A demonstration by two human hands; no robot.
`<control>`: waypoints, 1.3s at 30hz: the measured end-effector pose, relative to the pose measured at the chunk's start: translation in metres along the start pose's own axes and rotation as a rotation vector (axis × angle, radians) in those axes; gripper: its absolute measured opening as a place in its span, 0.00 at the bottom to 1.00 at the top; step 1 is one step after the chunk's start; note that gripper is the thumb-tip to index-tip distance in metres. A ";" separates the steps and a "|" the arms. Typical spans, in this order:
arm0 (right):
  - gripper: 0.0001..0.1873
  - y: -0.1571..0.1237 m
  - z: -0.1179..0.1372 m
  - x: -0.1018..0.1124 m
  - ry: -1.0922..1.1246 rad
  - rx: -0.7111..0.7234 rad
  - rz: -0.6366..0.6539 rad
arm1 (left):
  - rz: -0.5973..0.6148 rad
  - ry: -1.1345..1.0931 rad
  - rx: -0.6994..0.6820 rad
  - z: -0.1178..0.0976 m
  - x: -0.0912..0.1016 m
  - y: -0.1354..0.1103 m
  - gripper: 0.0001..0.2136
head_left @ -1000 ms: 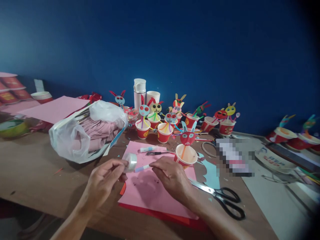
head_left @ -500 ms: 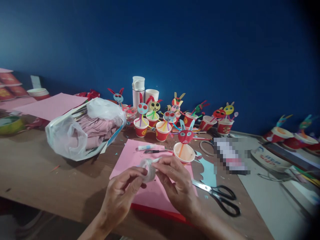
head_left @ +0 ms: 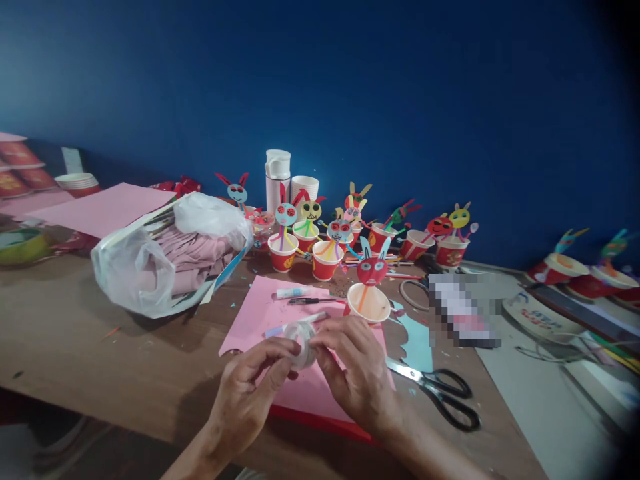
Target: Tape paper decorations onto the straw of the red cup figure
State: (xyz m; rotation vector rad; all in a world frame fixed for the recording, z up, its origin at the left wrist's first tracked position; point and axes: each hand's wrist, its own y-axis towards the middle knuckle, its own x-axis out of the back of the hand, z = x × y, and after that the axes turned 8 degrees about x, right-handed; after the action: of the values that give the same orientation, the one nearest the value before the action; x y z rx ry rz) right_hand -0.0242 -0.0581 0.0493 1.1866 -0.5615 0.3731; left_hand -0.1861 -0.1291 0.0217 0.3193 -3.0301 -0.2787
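Two hands, left hand [head_left: 247, 393] and right hand [head_left: 357, 373], close their fingers on a tape roll [head_left: 301, 340] above pink paper [head_left: 260, 310], steadying it for picking.

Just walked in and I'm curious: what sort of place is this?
Probably a craft room: paper-cup puppets line the blue wall, with scissors and pink paper on the table, and both hands hold a tape roll.

Deep blue wall [head_left: 400, 80], pink paper sheet [head_left: 260, 310], black-handled scissors [head_left: 445, 397], red paper cups [head_left: 325, 261], white flask [head_left: 277, 177]
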 end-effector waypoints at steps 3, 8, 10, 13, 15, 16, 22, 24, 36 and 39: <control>0.06 -0.003 0.001 -0.001 0.003 -0.005 0.006 | -0.013 0.043 -0.018 0.003 0.000 -0.001 0.07; 0.06 -0.009 0.000 -0.006 0.304 -0.272 -0.076 | -0.157 0.306 -0.213 0.006 0.005 -0.003 0.06; 0.08 -0.008 -0.002 -0.007 0.538 -0.549 -0.101 | -0.217 0.454 -0.395 0.004 0.007 -0.002 0.08; 0.14 -0.003 -0.004 -0.009 0.900 -0.795 -0.049 | -0.183 0.564 -0.631 -0.004 0.009 0.003 0.10; 0.16 0.000 -0.003 -0.009 1.065 -0.813 -0.018 | -0.115 0.597 -0.724 -0.008 0.011 0.009 0.09; 0.15 0.001 -0.002 -0.008 1.119 -0.816 -0.019 | -0.082 0.611 -0.758 -0.009 0.012 0.011 0.09; 0.15 0.003 0.003 -0.003 1.252 -0.888 -0.076 | 0.036 0.617 -0.808 -0.006 0.015 0.019 0.11; 0.13 0.004 0.004 -0.002 1.248 -0.913 -0.065 | 0.084 0.608 -0.788 -0.005 0.014 0.020 0.12; 0.08 0.005 0.002 0.000 1.233 -0.926 -0.024 | 0.099 0.592 -0.734 -0.006 0.010 0.021 0.13; 0.09 0.005 0.004 0.000 1.230 -0.946 -0.014 | 0.102 0.579 -0.708 -0.006 0.010 0.021 0.11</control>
State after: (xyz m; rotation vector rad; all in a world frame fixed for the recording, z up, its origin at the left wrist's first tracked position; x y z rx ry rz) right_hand -0.0277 -0.0599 0.0541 -0.0692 0.3584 0.6380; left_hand -0.1991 -0.1122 0.0318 0.1454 -2.1960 -1.0048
